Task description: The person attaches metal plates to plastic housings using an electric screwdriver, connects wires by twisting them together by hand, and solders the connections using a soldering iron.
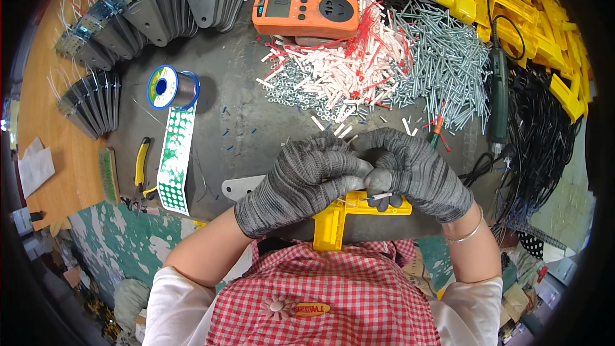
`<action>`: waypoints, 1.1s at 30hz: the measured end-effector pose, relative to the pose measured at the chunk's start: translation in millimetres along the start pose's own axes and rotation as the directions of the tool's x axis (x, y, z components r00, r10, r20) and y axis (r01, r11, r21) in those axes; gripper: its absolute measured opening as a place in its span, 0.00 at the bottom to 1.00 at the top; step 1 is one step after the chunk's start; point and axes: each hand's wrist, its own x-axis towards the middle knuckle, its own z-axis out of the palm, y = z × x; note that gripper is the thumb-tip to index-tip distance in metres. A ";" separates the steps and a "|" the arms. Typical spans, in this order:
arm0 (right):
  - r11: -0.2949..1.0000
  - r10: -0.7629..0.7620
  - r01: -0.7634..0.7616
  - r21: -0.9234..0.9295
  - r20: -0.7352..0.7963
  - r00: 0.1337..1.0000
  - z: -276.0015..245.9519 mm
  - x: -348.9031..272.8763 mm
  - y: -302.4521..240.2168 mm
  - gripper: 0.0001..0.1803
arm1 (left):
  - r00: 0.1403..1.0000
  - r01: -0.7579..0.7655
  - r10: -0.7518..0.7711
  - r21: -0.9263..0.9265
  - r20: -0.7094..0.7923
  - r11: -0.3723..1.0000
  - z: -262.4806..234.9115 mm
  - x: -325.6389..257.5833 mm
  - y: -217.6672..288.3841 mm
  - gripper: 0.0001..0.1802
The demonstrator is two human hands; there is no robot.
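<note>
Both my hands wear grey striped knit gloves and meet fingertip to fingertip in front of my apron. The thumb and fingers of my left hand [306, 170] are pinched together; what lies between them is hidden. My right hand [419, 170] is closed too, with a thin wire in a white sleeve [380, 197] sticking out below its thumb. Directly beneath the hands is a yellow plastic handle housing [329, 225], its cross part partly covered by the right glove. A grey metal plate [238, 187] with a hole pokes out beside the left glove.
Beyond my hands lie heaps of white sleeves [359, 77], screws [442, 57] and nuts [295, 90], with an orange meter [305, 13] behind. Left: solder spool [186, 91], green-dotted sticker sheet [174, 166], yellow-handled pliers [141, 163], brush [108, 176], metal plates. Right: soldering iron [498, 96], black cables [544, 134], yellow housings [512, 13].
</note>
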 end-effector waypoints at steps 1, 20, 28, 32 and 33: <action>1.000 0.001 -0.001 0.023 0.013 1.000 -2.0 0.7 -1.3 0.27 | 1.000 -0.001 0.001 0.001 0.001 1.000 -0.3 0.5 0.9 0.11; 0.839 -0.322 0.205 -0.504 -0.154 0.934 27.6 -8.3 -13.5 0.12 | 0.987 -0.103 0.117 0.125 -0.109 0.987 7.6 5.4 9.8 0.34; 0.890 -0.314 0.224 -0.396 -0.178 0.933 19.0 -5.8 -0.1 0.08 | 0.824 0.167 -0.085 0.097 -0.560 0.981 -15.5 0.6 1.4 0.22; 0.841 -0.415 0.338 -0.423 -0.104 0.904 19.8 -4.9 4.6 0.09 | 0.956 -0.173 0.280 0.601 -0.089 0.780 -8.4 -3.0 15.6 0.20; 0.816 -0.416 0.331 -0.474 -0.085 0.905 18.5 -6.2 8.4 0.08 | 0.959 -0.165 0.269 0.587 -0.093 0.792 -2.3 -5.1 11.1 0.20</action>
